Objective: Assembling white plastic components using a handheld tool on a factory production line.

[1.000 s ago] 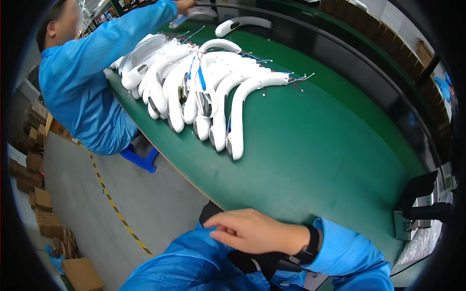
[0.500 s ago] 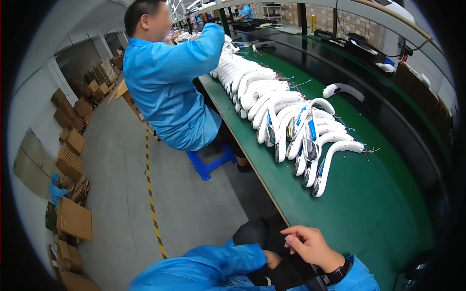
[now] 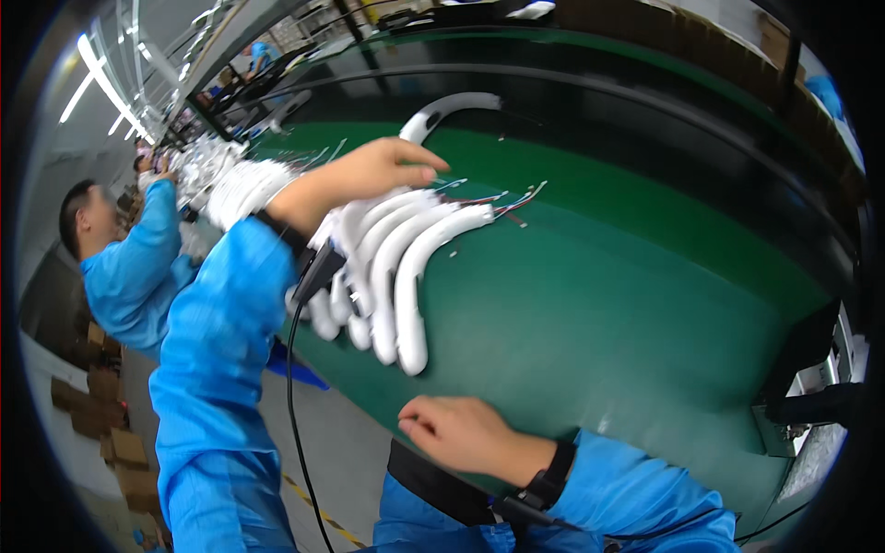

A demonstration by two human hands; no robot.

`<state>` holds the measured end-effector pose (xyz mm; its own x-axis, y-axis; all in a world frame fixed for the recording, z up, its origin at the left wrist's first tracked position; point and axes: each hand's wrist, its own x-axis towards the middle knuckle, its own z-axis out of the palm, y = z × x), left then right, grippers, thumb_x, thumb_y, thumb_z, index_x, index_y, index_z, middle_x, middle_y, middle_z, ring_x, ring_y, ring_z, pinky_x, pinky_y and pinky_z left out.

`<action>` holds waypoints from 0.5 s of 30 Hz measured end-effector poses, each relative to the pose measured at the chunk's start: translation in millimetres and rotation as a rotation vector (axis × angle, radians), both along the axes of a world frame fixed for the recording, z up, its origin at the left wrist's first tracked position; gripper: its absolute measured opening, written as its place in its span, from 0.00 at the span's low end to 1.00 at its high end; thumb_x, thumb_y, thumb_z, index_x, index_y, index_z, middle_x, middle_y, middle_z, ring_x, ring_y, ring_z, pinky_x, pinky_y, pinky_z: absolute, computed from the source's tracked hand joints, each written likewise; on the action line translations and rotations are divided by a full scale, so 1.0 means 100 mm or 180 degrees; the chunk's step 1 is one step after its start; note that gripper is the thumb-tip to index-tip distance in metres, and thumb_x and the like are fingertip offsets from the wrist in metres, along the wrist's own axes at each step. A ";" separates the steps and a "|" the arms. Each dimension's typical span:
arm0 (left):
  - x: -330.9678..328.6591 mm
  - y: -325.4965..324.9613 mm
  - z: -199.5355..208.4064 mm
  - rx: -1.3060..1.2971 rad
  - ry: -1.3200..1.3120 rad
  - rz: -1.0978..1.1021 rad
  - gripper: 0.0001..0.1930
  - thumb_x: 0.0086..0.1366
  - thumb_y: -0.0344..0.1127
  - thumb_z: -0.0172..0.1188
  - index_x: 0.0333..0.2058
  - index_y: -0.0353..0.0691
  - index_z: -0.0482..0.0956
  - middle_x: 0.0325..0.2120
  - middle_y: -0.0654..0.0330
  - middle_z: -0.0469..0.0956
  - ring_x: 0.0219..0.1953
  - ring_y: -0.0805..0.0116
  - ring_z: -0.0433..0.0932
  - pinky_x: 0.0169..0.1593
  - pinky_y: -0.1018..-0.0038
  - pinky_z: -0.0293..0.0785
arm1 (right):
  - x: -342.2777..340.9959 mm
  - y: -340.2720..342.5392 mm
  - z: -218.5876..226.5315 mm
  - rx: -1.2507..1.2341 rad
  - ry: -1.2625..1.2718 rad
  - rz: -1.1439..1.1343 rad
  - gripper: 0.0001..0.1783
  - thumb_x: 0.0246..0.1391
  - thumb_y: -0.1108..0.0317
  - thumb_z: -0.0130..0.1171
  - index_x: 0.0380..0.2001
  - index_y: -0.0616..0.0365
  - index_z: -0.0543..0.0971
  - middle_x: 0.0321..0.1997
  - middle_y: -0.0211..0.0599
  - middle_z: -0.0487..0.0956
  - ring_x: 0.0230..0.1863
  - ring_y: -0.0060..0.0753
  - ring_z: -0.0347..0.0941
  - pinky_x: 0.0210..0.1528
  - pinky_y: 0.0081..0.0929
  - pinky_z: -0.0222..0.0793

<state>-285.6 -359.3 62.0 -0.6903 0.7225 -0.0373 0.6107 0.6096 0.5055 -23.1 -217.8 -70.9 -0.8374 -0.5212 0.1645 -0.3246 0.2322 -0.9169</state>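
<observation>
A row of white hook-shaped plastic parts (image 3: 413, 276) lies on the green work table (image 3: 553, 295), with thin coloured wires (image 3: 521, 201) sticking out of their far ends. My left hand (image 3: 369, 175) reaches over the far ends of this row, fingers stretched out and nothing seen in them. Its arm hides much of the row; whether the fingers touch a part I cannot tell. Beyond it, a single white curved part (image 3: 452, 106) lies apart near the dark strip. My right hand (image 3: 456, 433) is over the table's near edge, fingers curled in and apparently holding nothing.
Left along the table sits a person in a blue coat (image 3: 129, 267). A black cable (image 3: 293, 387) hangs from my left wrist. A dark device (image 3: 811, 387) stands at the right edge. Cardboard boxes (image 3: 124, 447) are on the floor at left.
The view has swung toward the table. My left hand has come up from my lap and out over the white parts. My right hand's fingers have curled in.
</observation>
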 end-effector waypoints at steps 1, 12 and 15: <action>-0.46 -0.04 -0.17 -0.0180 0.0099 0.0532 0.17 0.62 0.39 0.57 0.47 0.37 0.77 0.43 0.53 0.78 0.44 0.62 0.76 0.52 0.72 0.67 | 0.01 -0.07 -0.07 -0.0182 0.0194 -0.0043 0.09 0.55 0.61 0.54 0.34 0.54 0.76 0.26 0.35 0.79 0.27 0.39 0.76 0.28 0.35 0.71; -1.12 0.22 -0.14 0.1482 -0.1019 0.2319 0.18 0.58 0.43 0.43 0.41 0.47 0.77 0.19 0.64 0.70 0.14 0.79 0.61 0.18 0.79 0.60 | 0.08 -0.12 -0.10 -0.0245 0.0499 0.0154 0.09 0.55 0.61 0.53 0.32 0.55 0.73 0.24 0.40 0.77 0.26 0.47 0.76 0.28 0.42 0.72; -0.15 0.46 0.20 0.2339 -0.1965 0.1955 0.19 0.58 0.43 0.40 0.39 0.43 0.77 0.17 0.63 0.70 0.12 0.78 0.58 0.16 0.80 0.57 | 0.06 -0.13 -0.21 -0.0067 0.0589 0.0084 0.11 0.55 0.60 0.52 0.30 0.57 0.72 0.23 0.46 0.76 0.26 0.51 0.75 0.31 0.46 0.71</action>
<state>-301.1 -313.1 81.9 -0.9455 0.2562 -0.2009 -0.1658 0.1519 0.9744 -17.3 -231.0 -92.2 -0.7779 -0.5374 0.3255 -0.4939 0.2028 -0.8455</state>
